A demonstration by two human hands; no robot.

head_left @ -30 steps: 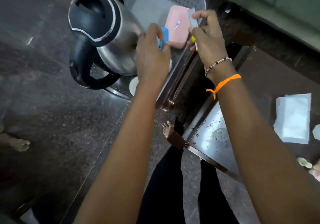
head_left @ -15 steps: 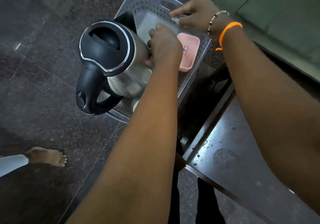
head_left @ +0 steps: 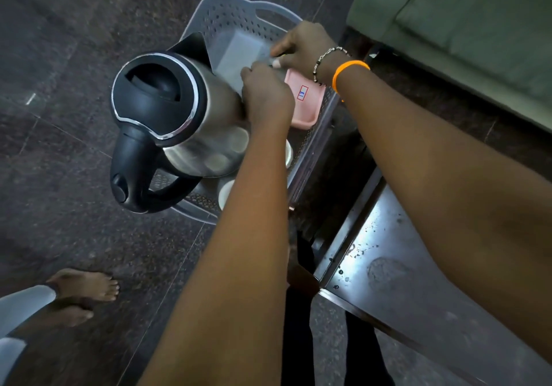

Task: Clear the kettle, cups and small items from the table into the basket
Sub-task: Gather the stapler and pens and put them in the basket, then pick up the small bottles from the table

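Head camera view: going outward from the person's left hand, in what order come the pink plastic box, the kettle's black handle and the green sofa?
1. The pink plastic box sits in the grey perforated basket, right beside the left hand.
2. The kettle's black handle curves at the lower left, across the steel body.
3. The green sofa is farthest, top right, beyond the basket.

Dim indoor light; glare fell on the bench (head_left: 388, 254) and the steel kettle (head_left: 206, 134); wide-angle distortion bent the edges; slight blur throughout.
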